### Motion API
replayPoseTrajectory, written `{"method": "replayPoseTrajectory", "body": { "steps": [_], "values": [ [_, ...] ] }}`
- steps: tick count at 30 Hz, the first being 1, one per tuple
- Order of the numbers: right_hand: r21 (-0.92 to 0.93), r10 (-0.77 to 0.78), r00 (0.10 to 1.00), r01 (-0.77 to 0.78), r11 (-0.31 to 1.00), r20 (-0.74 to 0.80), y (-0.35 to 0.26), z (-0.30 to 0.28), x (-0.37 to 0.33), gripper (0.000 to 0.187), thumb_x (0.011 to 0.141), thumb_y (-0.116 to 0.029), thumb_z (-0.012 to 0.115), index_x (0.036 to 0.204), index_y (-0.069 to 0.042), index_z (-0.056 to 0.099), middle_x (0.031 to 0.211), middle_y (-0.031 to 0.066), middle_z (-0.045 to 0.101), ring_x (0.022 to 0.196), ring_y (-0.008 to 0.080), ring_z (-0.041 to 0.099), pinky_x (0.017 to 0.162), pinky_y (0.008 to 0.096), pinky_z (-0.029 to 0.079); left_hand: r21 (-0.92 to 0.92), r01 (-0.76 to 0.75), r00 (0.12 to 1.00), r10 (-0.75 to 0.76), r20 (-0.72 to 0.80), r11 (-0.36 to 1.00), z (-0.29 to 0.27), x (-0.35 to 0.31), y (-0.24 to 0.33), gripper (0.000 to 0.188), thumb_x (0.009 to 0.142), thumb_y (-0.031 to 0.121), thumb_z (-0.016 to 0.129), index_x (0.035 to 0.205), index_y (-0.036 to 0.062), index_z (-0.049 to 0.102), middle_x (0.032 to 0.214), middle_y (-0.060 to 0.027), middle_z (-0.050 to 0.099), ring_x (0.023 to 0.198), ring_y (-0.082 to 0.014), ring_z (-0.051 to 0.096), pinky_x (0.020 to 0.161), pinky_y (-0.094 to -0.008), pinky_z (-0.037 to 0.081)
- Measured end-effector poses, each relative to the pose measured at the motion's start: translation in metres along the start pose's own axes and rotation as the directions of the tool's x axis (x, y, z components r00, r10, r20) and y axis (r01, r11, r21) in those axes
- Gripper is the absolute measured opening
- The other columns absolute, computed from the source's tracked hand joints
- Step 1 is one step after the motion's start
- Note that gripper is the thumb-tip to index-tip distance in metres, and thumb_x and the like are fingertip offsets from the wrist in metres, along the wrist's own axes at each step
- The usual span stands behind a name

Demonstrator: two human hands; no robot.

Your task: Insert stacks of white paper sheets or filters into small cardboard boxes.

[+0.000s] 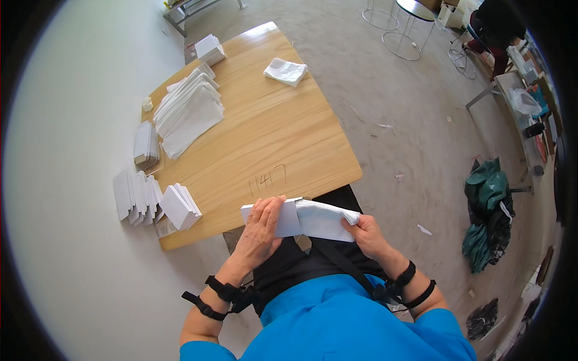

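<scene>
At the near edge of the wooden table [289, 132], my left hand [259, 227] grips a slim white box [289, 218], its fingers across the top. My right hand [366, 237] pinches the far right end of a folded white packet [327, 221], perhaps cloth or soft film. The packet's left end meets the box's open right end and seems partly inside it. On the table's left lie overlapping flat white pieces [191, 111]. Another folded white packet [285, 71] rests near the far right edge.
White boxes stand along the table's left side: a near group [179, 206], flattened-looking ones [136, 197], a bundle [146, 144] and a far stack [209, 49]. A wall [78, 180] runs on the left. Dark green plastic bags [486, 210] lie on the floor; a person [497, 30] sits far right.
</scene>
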State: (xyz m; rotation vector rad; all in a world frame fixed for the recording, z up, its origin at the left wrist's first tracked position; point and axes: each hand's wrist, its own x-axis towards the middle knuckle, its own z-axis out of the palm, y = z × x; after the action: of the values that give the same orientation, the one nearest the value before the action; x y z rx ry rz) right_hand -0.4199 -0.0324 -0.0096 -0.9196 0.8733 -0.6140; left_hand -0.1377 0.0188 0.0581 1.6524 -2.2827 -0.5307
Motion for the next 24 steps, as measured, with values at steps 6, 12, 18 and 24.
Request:
{"method": "replayPoseTrajectory", "body": {
  "steps": [6, 12, 18, 24],
  "values": [
    [0.020, 0.038, 0.999, -0.038, 0.999, 0.027, 0.020, 0.002, 0.020, 0.025, 0.103, -0.018, 0.056, 0.117, 0.000, 0.067, 0.097, -0.0008, 0.067, 0.087, 0.0052, 0.057, 0.078, 0.0250, 0.050, 0.021, -0.020, 0.997, 0.018, 0.069, 1.000, 0.012, 0.008, -0.023, 0.105, 0.064, -0.003, 0.077, 0.153, 0.0000, 0.020, 0.148, -0.0169, 0.038, 0.141, -0.0357, 0.035, 0.122, -0.0500, 0.023],
    [0.332, 0.210, 0.978, -0.198, 0.922, 0.000, 0.052, 0.015, 0.054, 0.028, 0.104, -0.015, 0.055, 0.121, 0.004, 0.063, 0.108, 0.0042, 0.069, 0.095, 0.0102, 0.064, 0.086, 0.0280, 0.051, -0.044, 0.004, 0.989, 0.003, 0.150, 0.999, 0.029, 0.018, -0.065, 0.104, 0.065, -0.005, 0.077, 0.153, 0.0030, 0.022, 0.151, -0.0163, 0.036, 0.141, -0.0357, 0.034, 0.123, -0.0505, 0.023],
    [0.359, 0.304, 0.951, -0.266, 0.895, -0.053, 0.077, 0.022, 0.070, 0.027, 0.103, -0.015, 0.056, 0.120, 0.004, 0.064, 0.107, 0.0050, 0.069, 0.094, 0.0110, 0.064, 0.085, 0.0283, 0.052, 0.150, -0.070, 0.976, 0.037, 0.213, 0.986, 0.026, 0.031, -0.059, 0.088, 0.071, 0.008, 0.080, 0.148, 0.0073, 0.038, 0.153, -0.0131, 0.038, 0.139, -0.0332, 0.039, 0.119, -0.0478, 0.028],
    [0.387, 0.313, 0.947, -0.264, 0.884, -0.070, 0.079, 0.028, 0.072, 0.026, 0.103, -0.014, 0.056, 0.120, 0.005, 0.064, 0.107, 0.0052, 0.069, 0.093, 0.0106, 0.064, 0.085, 0.0278, 0.052, 0.308, -0.022, 0.997, -0.001, 0.075, 0.951, 0.079, 0.012, -0.030, 0.058, 0.079, 0.014, 0.072, 0.134, 0.0027, 0.056, 0.139, -0.0110, 0.056, 0.112, -0.0281, 0.056, 0.098, -0.0411, 0.041]
  ]
}}
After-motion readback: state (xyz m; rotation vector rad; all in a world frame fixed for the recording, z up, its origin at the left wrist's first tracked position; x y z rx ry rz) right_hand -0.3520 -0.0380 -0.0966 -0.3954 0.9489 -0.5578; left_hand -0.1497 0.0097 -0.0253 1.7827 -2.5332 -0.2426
